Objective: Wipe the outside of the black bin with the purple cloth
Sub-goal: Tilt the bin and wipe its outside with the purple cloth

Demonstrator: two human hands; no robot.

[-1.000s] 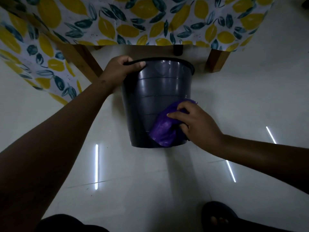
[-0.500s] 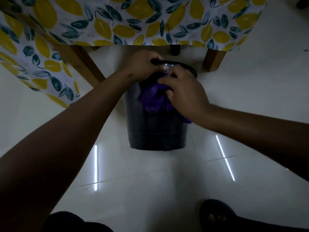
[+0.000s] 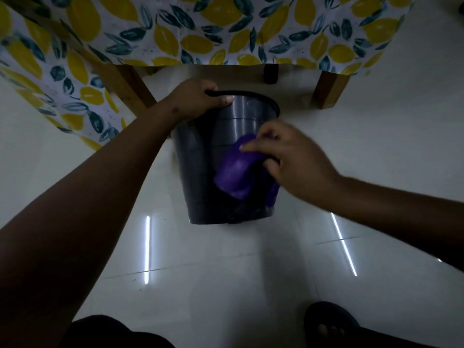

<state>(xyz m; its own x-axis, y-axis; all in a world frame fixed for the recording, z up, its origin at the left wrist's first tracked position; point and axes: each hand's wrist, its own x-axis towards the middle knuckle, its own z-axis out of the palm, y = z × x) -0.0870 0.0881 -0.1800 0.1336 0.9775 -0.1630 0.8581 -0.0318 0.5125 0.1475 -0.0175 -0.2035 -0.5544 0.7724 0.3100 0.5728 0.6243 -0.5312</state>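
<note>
Head view looks down at your two bare arms reaching toward the black bin, which stands on the pale tiled floor just in front of a table draped with a lemon-print tablecloth. Your left hand is closed over the bin's rim at its left side, thumb on the outer wall and the other fingers hooked over the edge, out of sight inside. Your right hand presses the purple cloth flat against the bin's near outer wall, right of the bin's middle and roughly halfway between rim and base. That hand is partly closed on the cloth, with fingers laid across its upper edge; it is blurred, so you cannot make out the exact grip. The cloth is bunched, and its loose lower part hangs toward the bin's base without reaching the floor.

Behind the bin, two wooden table legs show under the tablecloth, one off to the bin's left and one to its right, both apart from the bin. Nearer to you than the bin, bright streaks of reflected light lie on the tiles on either side. At the bottom edge, well apart from the bin, your foot in a dark sandal rests on the floor.
</note>
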